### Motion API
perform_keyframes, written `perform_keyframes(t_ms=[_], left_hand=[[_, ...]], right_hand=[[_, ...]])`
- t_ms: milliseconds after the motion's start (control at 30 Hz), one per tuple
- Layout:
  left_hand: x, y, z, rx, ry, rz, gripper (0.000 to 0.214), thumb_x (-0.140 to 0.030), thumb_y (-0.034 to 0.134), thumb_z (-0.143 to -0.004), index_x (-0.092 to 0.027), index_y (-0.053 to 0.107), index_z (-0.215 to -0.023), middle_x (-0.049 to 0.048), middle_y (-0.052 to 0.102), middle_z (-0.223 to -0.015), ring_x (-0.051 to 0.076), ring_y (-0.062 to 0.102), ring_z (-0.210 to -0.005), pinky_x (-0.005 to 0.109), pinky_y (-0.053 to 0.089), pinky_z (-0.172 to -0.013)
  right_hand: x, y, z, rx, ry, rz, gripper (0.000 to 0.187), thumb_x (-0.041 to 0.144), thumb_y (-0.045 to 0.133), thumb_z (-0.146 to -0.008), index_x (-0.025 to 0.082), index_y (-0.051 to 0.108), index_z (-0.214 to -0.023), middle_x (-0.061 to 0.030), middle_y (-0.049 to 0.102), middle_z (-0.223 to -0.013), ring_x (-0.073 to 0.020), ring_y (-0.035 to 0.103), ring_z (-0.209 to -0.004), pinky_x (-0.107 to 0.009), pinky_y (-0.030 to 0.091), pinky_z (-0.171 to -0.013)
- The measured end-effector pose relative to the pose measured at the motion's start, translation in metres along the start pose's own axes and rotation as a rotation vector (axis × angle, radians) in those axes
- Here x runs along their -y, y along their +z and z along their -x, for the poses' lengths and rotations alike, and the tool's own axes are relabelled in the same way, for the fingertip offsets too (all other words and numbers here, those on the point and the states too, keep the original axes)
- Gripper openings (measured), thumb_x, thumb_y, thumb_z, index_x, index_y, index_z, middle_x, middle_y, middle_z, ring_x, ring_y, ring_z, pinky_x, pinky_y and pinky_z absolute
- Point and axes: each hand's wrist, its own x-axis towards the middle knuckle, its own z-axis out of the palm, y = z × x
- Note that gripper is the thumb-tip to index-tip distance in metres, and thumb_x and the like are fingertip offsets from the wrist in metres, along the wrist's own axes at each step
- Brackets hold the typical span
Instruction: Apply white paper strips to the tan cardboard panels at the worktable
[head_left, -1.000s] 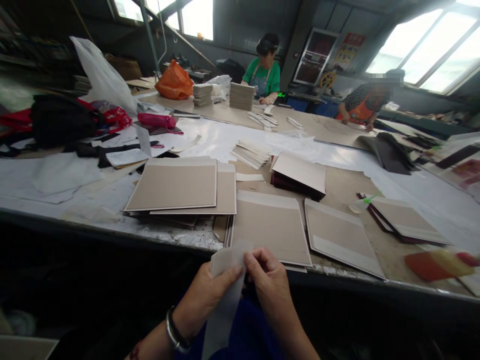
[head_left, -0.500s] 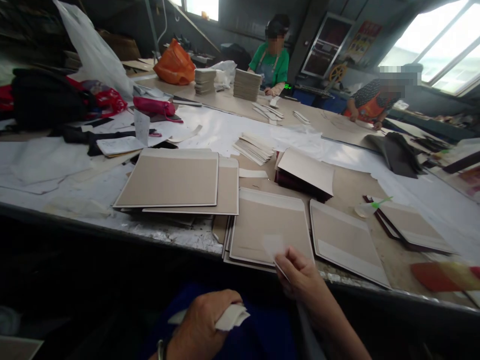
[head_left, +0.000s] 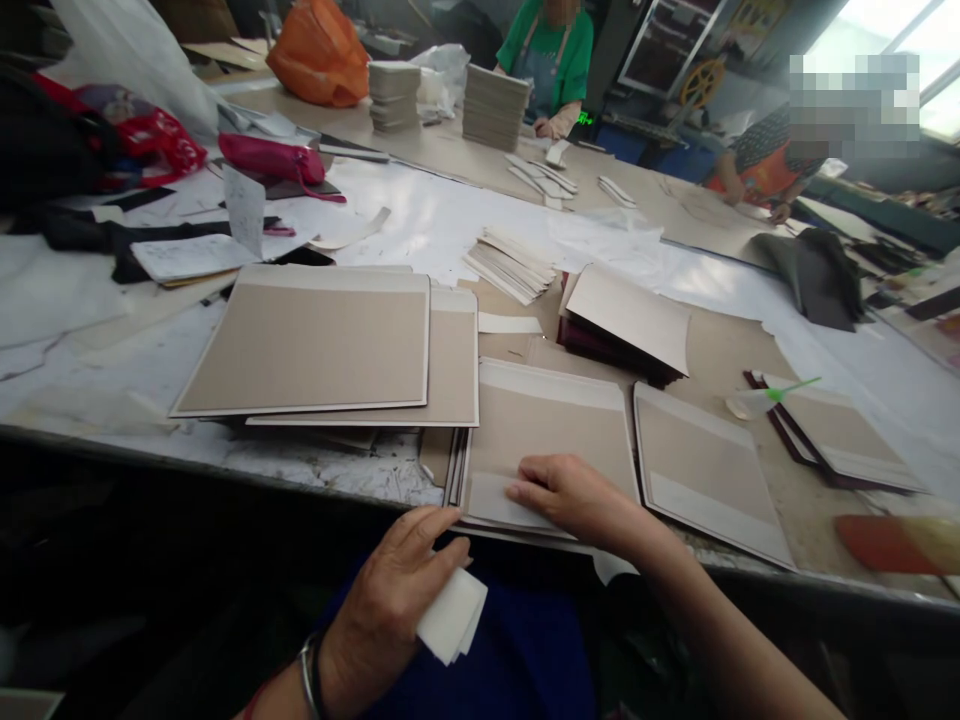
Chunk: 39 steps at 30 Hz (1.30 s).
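My right hand [head_left: 577, 497] lies flat on a white paper strip [head_left: 495, 499] along the near edge of a grey-brown card cover [head_left: 551, 430], fingers stretched out and pressing on it. That cover tops a small stack at the table's front edge. My left hand [head_left: 394, 590] hovers just below the table edge, fingers curled round a folded wad of white backing paper [head_left: 452, 617]. A similar cover [head_left: 701, 470] with a white strip along its near edge lies to the right.
A larger stack of covers [head_left: 322, 345] lies to the left, a dark-red book block [head_left: 626, 335] and loose card strips [head_left: 510, 265] behind. Bags [head_left: 274, 158] and card stacks [head_left: 495, 105] sit farther back. Two other people [head_left: 551, 50] work at the far side.
My two hands pulled apart, peeling the paper. The right hand moved forward and laid the strip flat on the cover's near edge. The left hand kept the folded backing and dropped lower.
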Motion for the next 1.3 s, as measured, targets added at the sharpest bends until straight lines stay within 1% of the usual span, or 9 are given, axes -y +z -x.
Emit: perform_keyframes(t_ms=[100, 167, 267, 367, 533, 833, 1000, 1300], left_hand=[[0.001, 0.003, -0.001, -0.015, -0.028, 0.029, 0.019, -0.011, 0.045, -0.085, -0.012, 0.060, -0.097, 0.0142, 0.056, -0.113, 0.023, 0.045, -0.113, 0.037, 0.046, -0.092], [0.001, 0.004, -0.004, -0.017, -0.020, 0.032, 0.020, -0.011, 0.044, -0.086, -0.012, 0.061, -0.097, 0.0144, 0.058, -0.112, 0.023, 0.046, -0.112, 0.037, 0.047, -0.091], [-0.001, 0.001, -0.010, 0.009, -0.006, 0.003, 0.022, -0.011, 0.042, -0.087, -0.012, 0.062, -0.094, 0.0136, 0.061, -0.109, 0.021, 0.050, -0.108, 0.035, 0.049, -0.089], [-0.003, -0.003, -0.016, 0.007, 0.004, -0.024, 0.025, -0.014, 0.038, -0.088, -0.012, 0.064, -0.091, 0.0123, 0.064, -0.105, 0.020, 0.053, -0.104, 0.034, 0.050, -0.087], [-0.002, -0.004, -0.018, 0.026, 0.022, -0.038, 0.030, -0.015, 0.034, -0.090, -0.012, 0.064, -0.092, 0.0117, 0.065, -0.104, 0.020, 0.054, -0.103, 0.033, 0.051, -0.086], [0.001, -0.002, -0.020, 0.019, 0.065, -0.065, 0.029, -0.014, 0.036, -0.089, -0.011, 0.065, -0.092, 0.0110, 0.066, -0.104, 0.019, 0.056, -0.100, 0.032, 0.052, -0.086], [0.001, -0.004, -0.020, 0.026, 0.071, -0.054, 0.029, -0.014, 0.036, -0.089, -0.011, 0.065, -0.093, 0.0114, 0.066, -0.105, 0.020, 0.056, -0.101, 0.032, 0.052, -0.086], [0.002, -0.002, -0.020, 0.045, 0.096, -0.070, 0.026, -0.012, 0.039, -0.088, -0.012, 0.064, -0.093, 0.0111, 0.065, -0.107, 0.020, 0.056, -0.101, 0.033, 0.051, -0.087]], right_hand=[[0.001, 0.001, -0.002, 0.006, 0.002, 0.045, 0.027, 0.030, 0.048, -0.084, 0.016, 0.051, -0.061, 0.0025, 0.047, -0.058, -0.0097, 0.040, -0.055, -0.022, 0.025, -0.053], [0.002, 0.001, -0.004, 0.015, 0.022, 0.069, 0.026, 0.030, 0.048, -0.084, 0.016, 0.052, -0.062, 0.0024, 0.048, -0.058, -0.0097, 0.040, -0.054, -0.022, 0.025, -0.052], [0.002, 0.002, -0.005, 0.024, 0.044, 0.097, 0.025, 0.029, 0.049, -0.084, 0.016, 0.055, -0.064, 0.0019, 0.049, -0.058, -0.0096, 0.041, -0.054, -0.022, 0.025, -0.052], [0.002, 0.002, -0.006, 0.028, 0.036, 0.113, 0.024, 0.029, 0.050, -0.084, 0.016, 0.056, -0.065, 0.0014, 0.050, -0.059, -0.0095, 0.041, -0.055, -0.021, 0.026, -0.052], [0.002, 0.002, -0.006, 0.027, 0.039, 0.128, 0.025, 0.030, 0.050, -0.084, 0.016, 0.056, -0.065, 0.0008, 0.052, -0.058, -0.0096, 0.041, -0.053, -0.021, 0.025, -0.051], [0.003, 0.004, -0.007, 0.030, 0.046, 0.202, 0.025, 0.033, 0.048, -0.085, 0.016, 0.062, -0.073, -0.0055, 0.063, -0.069, -0.0136, 0.050, -0.060, -0.023, 0.028, -0.054], [0.003, 0.004, -0.007, 0.004, 0.039, 0.230, 0.025, 0.033, 0.048, -0.085, 0.016, 0.063, -0.075, -0.0072, 0.066, -0.072, -0.0156, 0.054, -0.063, -0.024, 0.027, -0.053], [0.003, 0.003, -0.005, 0.000, 0.043, 0.270, 0.025, 0.034, 0.048, -0.085, 0.016, 0.064, -0.080, -0.0089, 0.067, -0.079, -0.0186, 0.060, -0.071, -0.025, 0.029, -0.054]])
